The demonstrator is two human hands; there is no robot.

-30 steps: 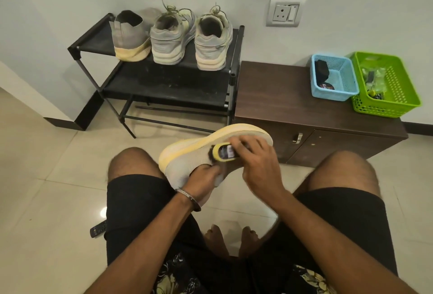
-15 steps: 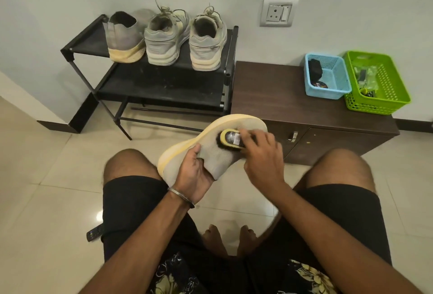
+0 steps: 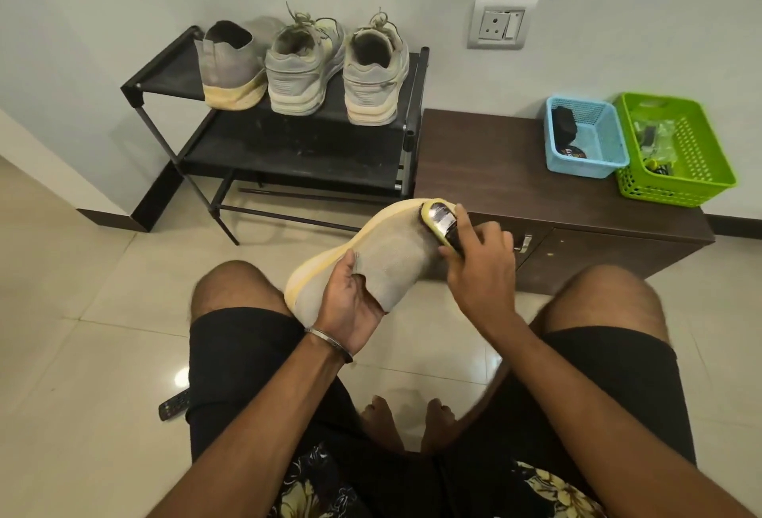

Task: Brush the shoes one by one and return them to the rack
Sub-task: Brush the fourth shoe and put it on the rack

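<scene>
Left hand clamps grey shoe at the collar; right hand pinches brush against toe. Knit upper looks soft, light; collar or sole hold probably best.

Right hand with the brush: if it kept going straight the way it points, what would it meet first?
Probably the toe of the grey shoe under the brush in the right hand; past that, the black shoe rack, though depth is unclear.
</scene>
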